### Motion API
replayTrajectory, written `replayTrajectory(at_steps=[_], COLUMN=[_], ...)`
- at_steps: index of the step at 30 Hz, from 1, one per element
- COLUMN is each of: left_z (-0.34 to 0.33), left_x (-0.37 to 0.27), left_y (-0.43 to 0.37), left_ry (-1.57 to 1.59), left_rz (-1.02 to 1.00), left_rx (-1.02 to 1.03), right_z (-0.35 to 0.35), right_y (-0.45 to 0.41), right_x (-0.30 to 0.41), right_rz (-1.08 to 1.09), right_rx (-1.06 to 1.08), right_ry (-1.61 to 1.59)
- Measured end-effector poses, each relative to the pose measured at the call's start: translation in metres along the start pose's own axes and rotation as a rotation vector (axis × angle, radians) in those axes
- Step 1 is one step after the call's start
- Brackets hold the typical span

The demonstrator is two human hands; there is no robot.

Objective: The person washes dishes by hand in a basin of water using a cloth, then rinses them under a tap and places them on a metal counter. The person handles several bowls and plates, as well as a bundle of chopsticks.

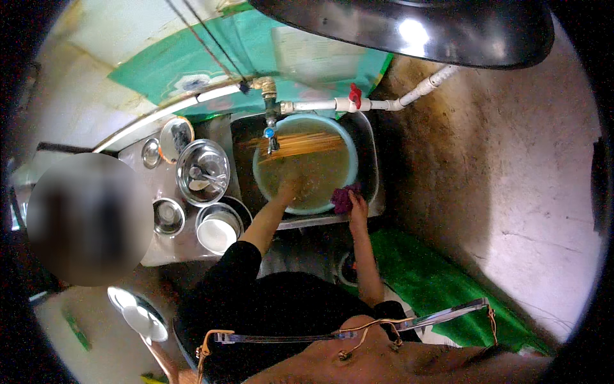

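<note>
A round light-blue plastic basin (356, 161) filled with murky water sits in the metal sink (378, 165). My left hand (289, 185) reaches into the water near the basin's front left; its fingers are hidden below the surface, so whether they hold anything does not show. At the basin's front right rim, my right hand (358, 204) grips a purple cloth (342, 198). A bundle of thin wooden sticks (307, 144) lies in the far part of the basin. Over its far left side hangs a tap (269, 133) with a blue-marked handle.
Left of the sink, a metal counter (158, 254) bears a steel bowl with spoons (203, 173), a white bowl (217, 234) and several other dishes. A white pipe (314, 105) with a red valve (355, 96) runs behind the basin. At the lower left, another person's hand (184, 376) is near shiny dishes.
</note>
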State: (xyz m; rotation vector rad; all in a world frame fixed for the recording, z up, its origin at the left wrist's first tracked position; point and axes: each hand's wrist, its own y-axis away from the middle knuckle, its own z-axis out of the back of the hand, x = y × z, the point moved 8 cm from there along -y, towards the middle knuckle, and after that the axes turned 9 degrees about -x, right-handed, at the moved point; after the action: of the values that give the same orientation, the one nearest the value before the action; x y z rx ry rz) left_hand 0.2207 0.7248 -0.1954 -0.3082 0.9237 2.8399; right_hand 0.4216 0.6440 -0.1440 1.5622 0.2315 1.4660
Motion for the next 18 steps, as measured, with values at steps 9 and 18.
replayTrajectory(at_steps=[9,18], left_z=[-0.06,-0.038], left_x=[0.05,0.028], left_y=[-0.016,-0.004], left_ry=[-0.026,0.742], left_rz=[0.079,0.303], left_rx=[0.258,0.22], right_z=[-0.05,-0.051], right_y=[0.052,0.037], right_x=[0.039,0.024], right_rz=[0.003,0.365], right_rx=[0.367,0.508], right_ry=[-0.175,0.259])
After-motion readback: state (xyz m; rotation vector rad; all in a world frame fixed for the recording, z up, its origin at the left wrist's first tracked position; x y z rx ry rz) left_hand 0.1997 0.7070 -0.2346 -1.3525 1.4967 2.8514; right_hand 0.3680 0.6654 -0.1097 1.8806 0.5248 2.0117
